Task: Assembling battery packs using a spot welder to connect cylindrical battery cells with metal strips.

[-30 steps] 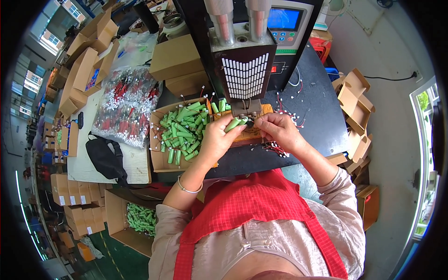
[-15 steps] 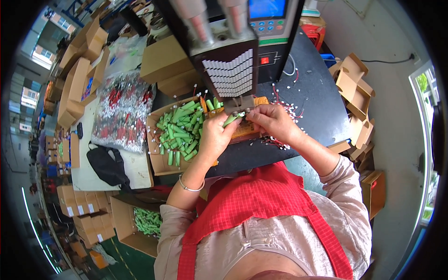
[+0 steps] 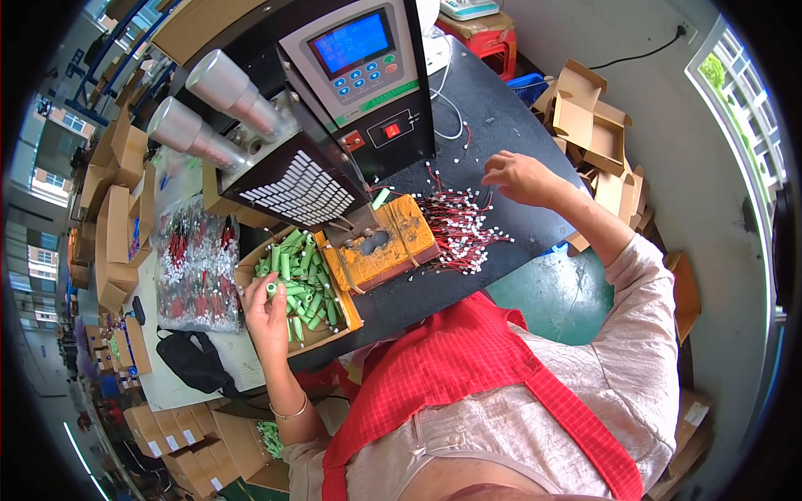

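My left hand (image 3: 266, 316) is at the near left edge of a cardboard box (image 3: 322, 341) full of green battery cells (image 3: 311, 280). Its thumb and fingers are closed on one green cell (image 3: 271, 289), whose pale end shows. Over the black table, my right hand (image 3: 522, 179) hangs with loosely bent fingers and no visible object in them. Below and left of it lies a heap of red and black wire leads with white connectors (image 3: 458, 225). An orange-yellow block (image 3: 397, 240) with dark recesses stands between box and leads, under the spot welder's electrodes (image 3: 341, 225).
The spot welder (image 3: 301, 192), with a blue screen (image 3: 351, 42) and two metal cylinders, rises behind the block. A bag of leads (image 3: 196, 267) and a black pouch (image 3: 192, 359) lie on the white table at left. Open cardboard boxes (image 3: 589, 125) are stacked at right.
My hands have parted from beneath the electrodes: the left moved to the cell box, the right out over the table. The head view has shifted, and the block is now uncovered.
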A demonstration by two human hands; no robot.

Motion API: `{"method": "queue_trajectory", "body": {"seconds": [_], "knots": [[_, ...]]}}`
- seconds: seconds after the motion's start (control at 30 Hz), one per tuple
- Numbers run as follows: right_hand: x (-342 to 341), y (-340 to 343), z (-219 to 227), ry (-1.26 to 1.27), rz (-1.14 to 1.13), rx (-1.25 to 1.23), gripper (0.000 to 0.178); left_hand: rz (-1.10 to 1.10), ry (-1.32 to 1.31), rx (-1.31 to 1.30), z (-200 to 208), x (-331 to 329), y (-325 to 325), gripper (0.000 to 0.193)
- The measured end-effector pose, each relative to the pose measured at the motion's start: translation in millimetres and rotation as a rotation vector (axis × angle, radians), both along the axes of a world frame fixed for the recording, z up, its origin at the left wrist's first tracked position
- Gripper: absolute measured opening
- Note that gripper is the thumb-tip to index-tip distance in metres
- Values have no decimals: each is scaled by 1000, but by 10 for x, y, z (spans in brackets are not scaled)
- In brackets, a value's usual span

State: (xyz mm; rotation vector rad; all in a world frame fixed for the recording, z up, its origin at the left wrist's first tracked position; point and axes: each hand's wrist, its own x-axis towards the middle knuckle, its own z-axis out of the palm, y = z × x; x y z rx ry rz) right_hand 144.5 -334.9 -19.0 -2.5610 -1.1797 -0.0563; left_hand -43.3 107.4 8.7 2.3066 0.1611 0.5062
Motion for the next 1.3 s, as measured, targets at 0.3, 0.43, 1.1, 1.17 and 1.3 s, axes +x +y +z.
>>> {"method": "queue_trajectory", "body": {"seconds": [0.3, 0.43, 1.1, 1.17, 1.3], "knots": [[-37, 169, -144, -265, -24, -664, 9, -228, 52, -540, 83, 229, -754, 23], [-6, -17, -149, -160, -221, -430, 9, -266, 11, -617, 76, 248, -953, 22], [-986, 1517, 430, 1167, -284, 1201, 8, -218, -152, -226, -33, 427, -1191, 26], [-955, 1597, 411, 1190, -293, 1191, 7, -240, -125, -208, 9, 468, -1179, 23], [-926, 1684, 355, 1249, -329, 1280, 7, -294, -180, -136, 39, 516, -1177, 24]]}}
